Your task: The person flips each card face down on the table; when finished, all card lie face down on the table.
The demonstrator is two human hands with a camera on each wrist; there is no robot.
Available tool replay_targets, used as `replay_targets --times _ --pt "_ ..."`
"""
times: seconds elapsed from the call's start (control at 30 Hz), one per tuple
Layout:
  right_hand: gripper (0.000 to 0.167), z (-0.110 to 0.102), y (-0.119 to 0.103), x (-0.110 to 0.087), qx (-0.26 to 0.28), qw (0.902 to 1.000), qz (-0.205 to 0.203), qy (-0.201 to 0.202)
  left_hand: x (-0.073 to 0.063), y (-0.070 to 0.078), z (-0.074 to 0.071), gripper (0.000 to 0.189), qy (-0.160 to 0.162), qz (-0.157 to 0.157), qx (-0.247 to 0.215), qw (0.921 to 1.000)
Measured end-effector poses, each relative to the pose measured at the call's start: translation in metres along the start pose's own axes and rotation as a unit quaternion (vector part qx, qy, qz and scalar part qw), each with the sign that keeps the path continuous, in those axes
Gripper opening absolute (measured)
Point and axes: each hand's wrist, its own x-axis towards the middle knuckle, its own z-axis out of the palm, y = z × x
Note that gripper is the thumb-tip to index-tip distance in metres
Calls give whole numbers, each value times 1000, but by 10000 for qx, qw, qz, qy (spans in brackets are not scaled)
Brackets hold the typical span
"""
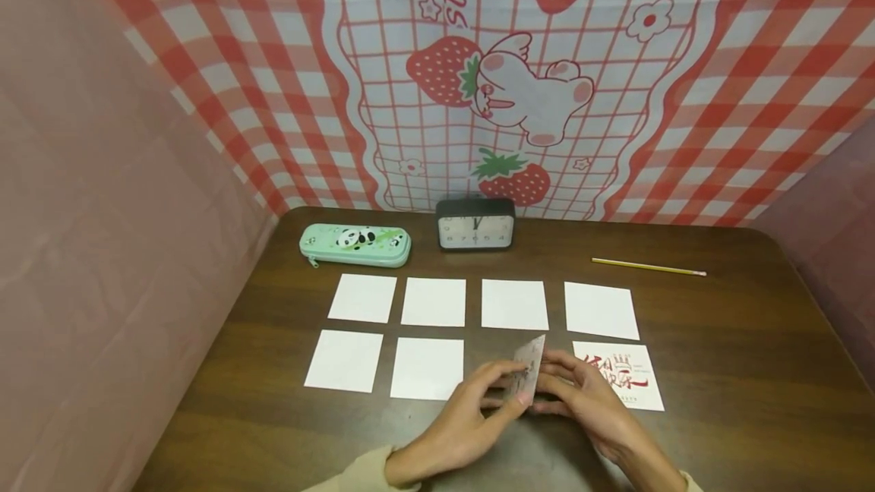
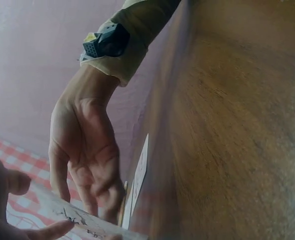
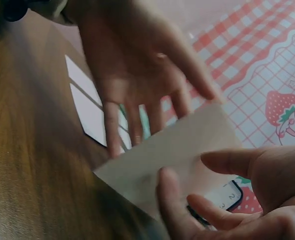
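Note:
A square card (image 1: 525, 374) is tilted up between the two hands above the table. Its printed face shows dark marks; its blank back (image 3: 177, 142) faces the right hand. My left hand (image 1: 468, 412) grips the card, thumb at one edge and fingers against the printed face. On the other side my right hand (image 1: 591, 401) has its fingers spread at the blank back; firm contact cannot be told. To the right lies a face-up card (image 1: 645, 393) with red lettering, partly behind the right hand. Several blank white cards, such as one (image 1: 434, 302), lie in two rows.
A mint panda pencil case (image 1: 355, 246) and a black-framed clock (image 1: 475, 226) stand at the back of the brown table (image 1: 239, 416). A yellow pencil (image 1: 645, 267) lies at the back right. Red-checked cloth (image 1: 383, 82) hangs behind.

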Motion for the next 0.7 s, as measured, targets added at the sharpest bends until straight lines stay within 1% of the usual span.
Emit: replay_targets --times 0.1,0.23,0.37,0.47,0.53,0.7 --pt "69 5 2 0 -88 9999 121 -44 1 0 1 47 45 80 -404 9991" --pt "70 10 3 0 -281 9987 291 305 2 2 -2 43 163 215 -932 9953" --pt "63 12 2 0 -419 9965 257 683 4 2 -5 39 258 393 -1368 9895" --pt "58 14 3 2 -595 9934 130 970 4 1 -7 39 398 534 -1523 9861" --pt "55 14 3 3 -680 9911 78 1145 4 0 -8 41 511 561 -1554 9849" --pt "55 10 5 4 -802 9863 4 1439 5 -1 -13 52 706 387 -1526 9850"
